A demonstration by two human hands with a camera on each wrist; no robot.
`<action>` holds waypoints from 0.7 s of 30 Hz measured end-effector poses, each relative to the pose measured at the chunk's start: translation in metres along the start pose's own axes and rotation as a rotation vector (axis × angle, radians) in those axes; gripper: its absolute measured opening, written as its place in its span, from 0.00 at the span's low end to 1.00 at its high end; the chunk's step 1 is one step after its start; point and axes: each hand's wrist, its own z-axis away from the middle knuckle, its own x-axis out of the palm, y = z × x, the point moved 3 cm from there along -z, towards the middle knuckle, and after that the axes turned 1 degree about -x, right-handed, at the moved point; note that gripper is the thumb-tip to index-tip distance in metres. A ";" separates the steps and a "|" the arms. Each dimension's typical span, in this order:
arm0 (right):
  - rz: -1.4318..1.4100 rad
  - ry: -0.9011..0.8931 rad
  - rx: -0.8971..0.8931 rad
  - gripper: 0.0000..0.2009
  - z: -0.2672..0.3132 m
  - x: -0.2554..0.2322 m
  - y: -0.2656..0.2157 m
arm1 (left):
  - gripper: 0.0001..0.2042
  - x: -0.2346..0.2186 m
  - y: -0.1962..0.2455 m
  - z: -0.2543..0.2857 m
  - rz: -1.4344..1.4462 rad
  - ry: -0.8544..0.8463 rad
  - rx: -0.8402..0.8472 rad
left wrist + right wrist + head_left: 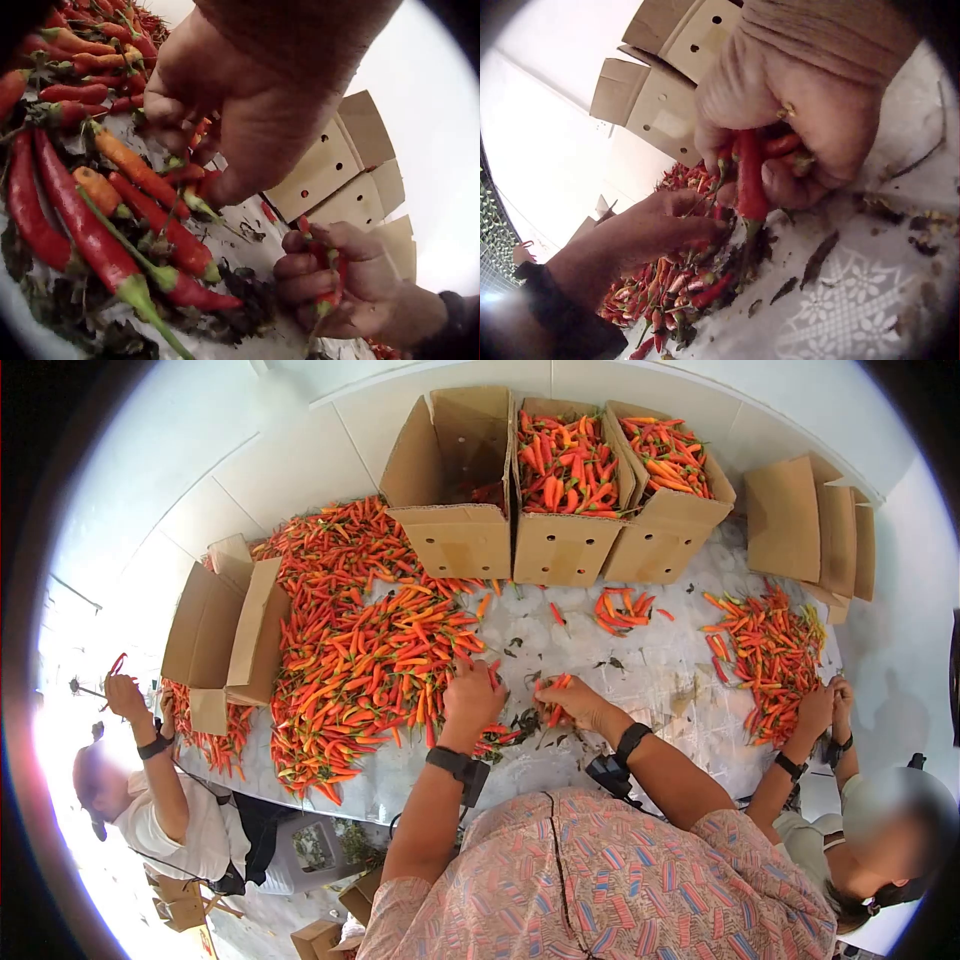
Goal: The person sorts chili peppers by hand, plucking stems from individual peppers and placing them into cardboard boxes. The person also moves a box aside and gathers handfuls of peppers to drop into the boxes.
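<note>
My left hand [473, 700] is at the right edge of a large heap of red and orange chili peppers [370, 660]. Its fingers curl down and pinch a red chili pepper [204, 182], partly hidden by the thumb. A short way to the right, my right hand [578, 703] grips several chili peppers [750, 176] in its curled fingers, stems sticking out. Between and below the hands lie loose chili peppers [90, 225] among dark dried leaves [251, 296].
Behind stand cardboard boxes, two filled with chili peppers [565, 465] and one box [450, 540] mostly unfilled. A small cluster [622, 610] and another heap [765, 660] lie right. One person [165, 810] works at the left, another [870, 830] at the right.
</note>
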 end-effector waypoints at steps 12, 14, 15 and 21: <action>0.025 0.008 -0.004 0.07 0.003 0.001 -0.003 | 0.17 0.006 -0.013 0.012 0.015 -0.005 0.065; 0.020 0.006 -0.009 0.06 0.003 0.001 -0.003 | 0.17 0.008 -0.014 0.010 -0.015 0.002 0.077; 0.011 0.004 -0.012 0.06 0.003 0.001 -0.003 | 0.18 0.008 -0.014 0.008 -0.046 0.006 0.092; -0.049 -0.013 -0.005 0.07 0.004 0.001 -0.002 | 0.16 0.006 -0.011 0.007 0.200 -0.004 0.168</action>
